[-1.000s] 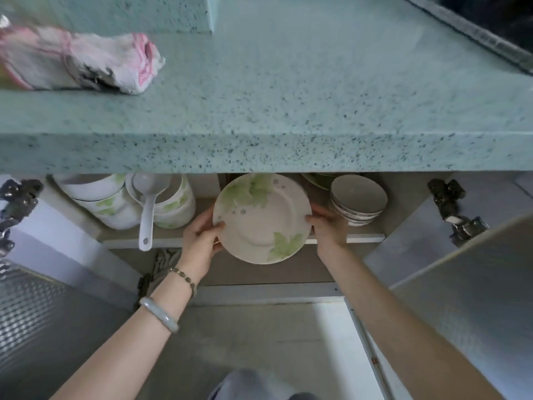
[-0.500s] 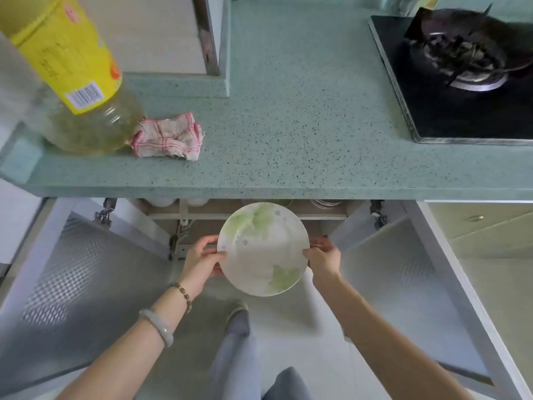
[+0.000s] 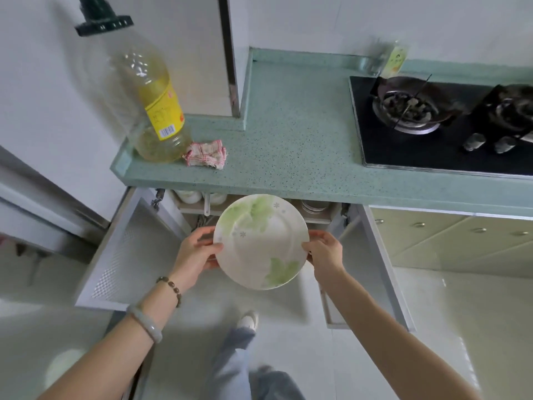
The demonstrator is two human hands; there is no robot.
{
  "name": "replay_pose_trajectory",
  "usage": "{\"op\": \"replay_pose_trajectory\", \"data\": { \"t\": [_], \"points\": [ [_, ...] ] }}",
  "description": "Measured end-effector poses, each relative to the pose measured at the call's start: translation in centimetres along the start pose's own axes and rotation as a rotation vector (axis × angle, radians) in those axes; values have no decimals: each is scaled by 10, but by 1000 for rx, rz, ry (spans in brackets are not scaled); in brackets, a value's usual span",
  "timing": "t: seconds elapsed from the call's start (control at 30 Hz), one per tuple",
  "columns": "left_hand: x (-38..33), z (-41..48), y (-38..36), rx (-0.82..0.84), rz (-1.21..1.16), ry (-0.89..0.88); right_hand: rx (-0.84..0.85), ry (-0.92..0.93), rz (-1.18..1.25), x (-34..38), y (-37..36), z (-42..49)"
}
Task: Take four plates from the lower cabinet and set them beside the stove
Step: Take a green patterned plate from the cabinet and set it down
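Both hands, left (image 3: 199,254) and right (image 3: 326,255), grip a leaf-patterned plate (image 3: 261,241) by opposite edges. It has come up out of the cabinet (image 3: 317,210) and now hangs below the counter (image 3: 294,145) edge, so setting down left of the stove (image 3: 432,122) likely comes next. The oil bottle's (image 3: 153,111) yellow label is unreadable.

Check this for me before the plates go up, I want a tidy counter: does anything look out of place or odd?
One thing: a crumpled red-checked cloth lies on the counter against the oil bottle. No spills or damage show. The plate looks intact.
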State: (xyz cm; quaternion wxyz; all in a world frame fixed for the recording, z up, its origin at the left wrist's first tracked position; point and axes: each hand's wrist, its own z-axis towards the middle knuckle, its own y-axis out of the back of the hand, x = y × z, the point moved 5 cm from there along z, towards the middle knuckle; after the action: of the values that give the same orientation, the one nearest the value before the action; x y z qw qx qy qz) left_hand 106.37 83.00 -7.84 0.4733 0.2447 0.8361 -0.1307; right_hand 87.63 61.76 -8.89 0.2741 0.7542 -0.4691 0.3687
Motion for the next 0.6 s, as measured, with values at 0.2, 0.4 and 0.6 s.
{"op": "replay_pose_trajectory", "data": {
  "t": [0.2, 0.4, 0.6],
  "points": [
    [-55, -38, -15, 118, -11, -36, -3, 50, 103, 44, 30, -46],
    [-85, -40, -64, 303, 48, -19, -102, 94, 246, 65, 77, -71],
    [-97, -42, -156, 543, 120, 10, -316, 126, 386, 63, 155, -100]
  ]
}}
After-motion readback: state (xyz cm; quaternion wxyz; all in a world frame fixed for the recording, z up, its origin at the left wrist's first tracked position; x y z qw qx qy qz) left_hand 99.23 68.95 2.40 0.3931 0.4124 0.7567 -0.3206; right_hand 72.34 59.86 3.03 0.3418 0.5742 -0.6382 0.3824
